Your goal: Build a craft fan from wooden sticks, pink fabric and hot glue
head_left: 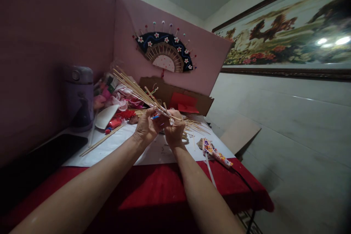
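Both hands are raised together over the white sheet, around a bundle of thin wooden sticks [133, 87]. My left hand [145, 124] is closed on the near end of the bundle, where a pale wrapping shows. Against the same end, my right hand [174, 126] has its fingers curled, with a stick end poking out to its right. The sticks fan up and to the left, and a few shorter ones cross them near the fingers. A small blue bit shows by the left fingers. What exactly lies between the fingertips is partly hidden.
A flower-patterned glue gun [216, 153] with a black cord lies right. Loose sticks [197, 126] scatter over the white sheet [109, 157]. A purple flask [79, 98], a phone-like black slab [55, 153] and bagged craft materials [120, 98] stand left. A decorated fan [166, 51] hangs behind.
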A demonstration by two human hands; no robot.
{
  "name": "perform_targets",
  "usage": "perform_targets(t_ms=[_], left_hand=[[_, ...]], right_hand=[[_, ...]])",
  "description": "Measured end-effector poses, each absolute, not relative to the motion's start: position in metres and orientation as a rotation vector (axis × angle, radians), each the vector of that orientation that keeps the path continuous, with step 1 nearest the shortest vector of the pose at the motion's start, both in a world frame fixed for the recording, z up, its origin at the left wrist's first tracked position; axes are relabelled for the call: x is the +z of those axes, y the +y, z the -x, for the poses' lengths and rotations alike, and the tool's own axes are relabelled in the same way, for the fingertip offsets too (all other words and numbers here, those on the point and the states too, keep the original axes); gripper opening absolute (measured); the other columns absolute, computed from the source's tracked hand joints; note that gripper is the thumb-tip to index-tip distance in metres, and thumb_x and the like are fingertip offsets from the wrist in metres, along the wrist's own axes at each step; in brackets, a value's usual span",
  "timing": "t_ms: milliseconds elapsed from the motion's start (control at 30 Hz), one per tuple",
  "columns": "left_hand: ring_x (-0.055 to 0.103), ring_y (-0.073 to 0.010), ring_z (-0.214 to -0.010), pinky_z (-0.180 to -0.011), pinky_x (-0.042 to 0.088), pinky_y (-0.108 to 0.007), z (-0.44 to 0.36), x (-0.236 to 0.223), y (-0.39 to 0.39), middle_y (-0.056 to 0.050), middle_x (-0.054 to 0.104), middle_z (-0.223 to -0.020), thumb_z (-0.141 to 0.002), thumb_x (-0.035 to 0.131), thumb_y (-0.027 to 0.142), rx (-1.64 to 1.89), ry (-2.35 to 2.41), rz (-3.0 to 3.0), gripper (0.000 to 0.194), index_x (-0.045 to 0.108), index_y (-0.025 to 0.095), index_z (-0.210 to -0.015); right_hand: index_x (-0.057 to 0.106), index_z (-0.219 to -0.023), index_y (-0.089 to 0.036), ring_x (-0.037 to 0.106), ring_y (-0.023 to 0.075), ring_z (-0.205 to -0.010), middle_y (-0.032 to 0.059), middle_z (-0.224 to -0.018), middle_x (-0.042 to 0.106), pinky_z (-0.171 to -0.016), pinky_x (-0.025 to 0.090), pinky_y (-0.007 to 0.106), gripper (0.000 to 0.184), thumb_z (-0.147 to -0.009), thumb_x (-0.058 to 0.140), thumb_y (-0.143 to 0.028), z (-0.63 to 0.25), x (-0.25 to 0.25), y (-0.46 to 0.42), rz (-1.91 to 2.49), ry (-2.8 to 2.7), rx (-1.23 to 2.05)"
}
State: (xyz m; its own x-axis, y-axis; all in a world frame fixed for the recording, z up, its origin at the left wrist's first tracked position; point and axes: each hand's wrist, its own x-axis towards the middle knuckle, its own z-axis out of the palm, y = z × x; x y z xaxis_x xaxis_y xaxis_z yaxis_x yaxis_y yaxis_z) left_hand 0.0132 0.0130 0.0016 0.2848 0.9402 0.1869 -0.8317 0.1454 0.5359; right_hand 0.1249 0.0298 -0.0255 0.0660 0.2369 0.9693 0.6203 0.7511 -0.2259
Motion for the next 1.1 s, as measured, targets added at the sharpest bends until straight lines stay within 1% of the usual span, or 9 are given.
perform_targets(t_ms=[267,467,567,667,800,967,1100], left_hand=[[0.063,-0.0154,-0.062,-0.060,0.050,-0.028,-0.013,0.002,0.013,-0.003,0.068,-0.070,-0.067,0.065,0.022,1.307,0.192,-0.574,0.013,0.061,0.016,-0.078],[0.063,-0.0148,-0.062,-0.063,0.053,-0.027,-0.013,0.002,0.014,-0.002,0.068,-0.068,-0.068,0.062,0.020,1.305,0.130,-0.545,0.008,0.061,0.016,-0.075],[0.063,-0.0137,-0.061,-0.064,0.054,-0.025,-0.015,0.003,0.012,-0.002,0.066,-0.064,-0.070,0.059,0.018,1.300,0.112,-0.493,0.003,0.060,0.016,-0.072],[0.064,-0.0143,-0.063,-0.064,0.055,-0.025,-0.016,0.005,0.009,-0.002,0.066,-0.064,-0.071,0.058,0.018,1.299,0.112,-0.459,0.003,0.060,0.016,-0.070],[0.064,-0.0147,-0.062,-0.066,0.056,-0.026,-0.017,0.006,0.008,-0.003,0.066,-0.063,-0.071,0.057,0.018,1.285,0.111,-0.453,0.005,0.060,0.015,-0.069],[0.064,-0.0152,-0.060,-0.062,0.056,-0.026,-0.016,0.006,0.006,-0.004,0.066,-0.064,-0.070,0.058,0.017,1.291,0.097,-0.457,0.004,0.061,0.014,-0.071],[0.064,-0.0162,-0.060,-0.057,0.054,-0.026,-0.015,0.006,0.006,-0.004,0.066,-0.065,-0.070,0.060,0.016,1.296,0.080,-0.460,0.004,0.061,0.014,-0.073]], right_hand=[[0.062,-0.088,-0.019,0.061,0.0202,-0.086,0.0062,-0.086,0.067,-0.081,0.046,0.035,0.015,-0.088,0.048,-0.025,-0.124,-0.024,0.027,0.746,-1.528,-0.378],[0.062,-0.090,-0.019,0.060,0.0205,-0.086,0.0069,-0.088,0.066,-0.080,0.046,0.035,0.016,-0.089,0.047,-0.026,-0.124,-0.025,0.026,0.743,-1.550,-0.381],[0.062,-0.091,-0.019,0.060,0.0206,-0.086,0.0071,-0.089,0.066,-0.080,0.046,0.035,0.019,-0.090,0.047,-0.030,-0.125,-0.025,0.025,0.727,-1.547,-0.388],[0.062,-0.092,-0.019,0.060,0.0206,-0.087,0.0073,-0.090,0.066,-0.081,0.045,0.035,0.024,-0.092,0.043,-0.034,-0.126,-0.024,0.024,0.715,-1.534,-0.405],[0.062,-0.091,-0.019,0.059,0.0207,-0.087,0.0077,-0.090,0.066,-0.082,0.045,0.036,0.026,-0.093,0.041,-0.034,-0.125,-0.024,0.024,0.717,-1.543,-0.392],[0.062,-0.091,-0.020,0.059,0.0206,-0.088,0.0074,-0.090,0.066,-0.083,0.044,0.036,0.027,-0.094,0.040,-0.037,-0.125,-0.023,0.022,0.701,-1.556,-0.385],[0.061,-0.094,-0.020,0.059,0.0214,-0.092,0.0082,-0.093,0.066,-0.085,0.044,0.037,0.033,-0.095,0.034,-0.040,-0.126,-0.022,0.019,0.692,-1.604,-0.372]])
